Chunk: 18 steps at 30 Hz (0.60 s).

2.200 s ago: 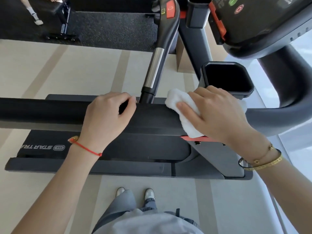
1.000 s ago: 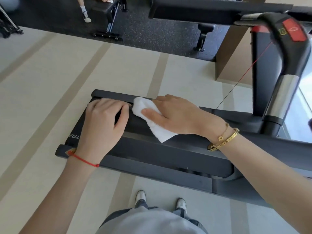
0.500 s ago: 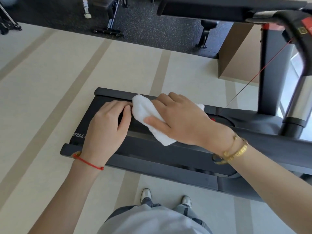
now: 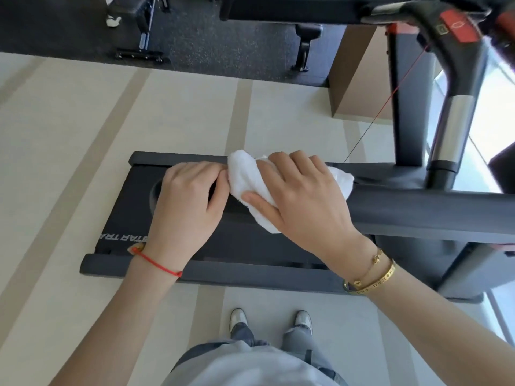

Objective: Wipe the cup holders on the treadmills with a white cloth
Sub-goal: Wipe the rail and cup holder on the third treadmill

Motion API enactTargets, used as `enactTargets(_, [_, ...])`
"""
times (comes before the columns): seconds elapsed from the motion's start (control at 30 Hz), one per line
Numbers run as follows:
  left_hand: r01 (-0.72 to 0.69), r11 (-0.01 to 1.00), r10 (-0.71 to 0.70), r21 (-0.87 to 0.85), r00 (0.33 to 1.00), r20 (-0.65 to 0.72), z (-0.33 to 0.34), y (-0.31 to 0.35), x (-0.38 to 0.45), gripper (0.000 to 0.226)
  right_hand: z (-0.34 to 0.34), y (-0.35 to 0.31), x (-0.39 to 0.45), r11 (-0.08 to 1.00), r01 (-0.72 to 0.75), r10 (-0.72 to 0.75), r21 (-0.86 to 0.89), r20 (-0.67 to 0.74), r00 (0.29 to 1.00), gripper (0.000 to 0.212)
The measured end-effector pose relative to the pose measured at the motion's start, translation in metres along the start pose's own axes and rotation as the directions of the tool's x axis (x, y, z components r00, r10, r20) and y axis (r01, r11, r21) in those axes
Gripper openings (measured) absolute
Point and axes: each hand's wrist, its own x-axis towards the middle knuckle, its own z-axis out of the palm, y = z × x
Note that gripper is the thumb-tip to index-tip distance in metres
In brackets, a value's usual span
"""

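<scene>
The white cloth (image 4: pixel 245 176) is bunched on the black padded handrail (image 4: pixel 432 215) of the treadmill, close to the rail's free end. My right hand (image 4: pixel 301 201) grips the cloth and presses it onto the rail, thumb on the near side. My left hand (image 4: pixel 186 201) curls over the rail's end, touching the cloth's left edge. Below both hands lies the treadmill deck (image 4: pixel 125 218). No cup holder is clearly in view; a dark corner (image 4: pixel 503 168) at the right edge cannot be identified.
The treadmill's upright handle (image 4: pixel 457 107) with a red stop button (image 4: pixel 457 26) and a thin red cord (image 4: pixel 384 107) rises at the right. A brown pillar (image 4: pixel 359 79) and a weight bench (image 4: pixel 139 29) stand on the far side. My shoes (image 4: pixel 239 319) are on the pale floor.
My right hand has slid the cloth left along the handrail from the cup holder to the rail's end. The left hand moved left ahead of it. The cup holder has left the view.
</scene>
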Motion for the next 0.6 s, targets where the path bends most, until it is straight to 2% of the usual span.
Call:
enactTargets(0.27, [-0.066,0.995,0.076,-0.080,0.988,0.133,0.038,0.062,0.014,0.024,-0.018,0.053,-0.058,0.978,-0.155,0.130,-0.139,-0.178,0.975,0.046])
enactTargets(0.6, [-0.096,0.985,0.127,-0.147,0.969,0.214,0.092,0.163,0.031,0.025,-0.051,0.156,-0.132,0.941,-0.249,0.194,-0.228,-0.240,0.951,0.040])
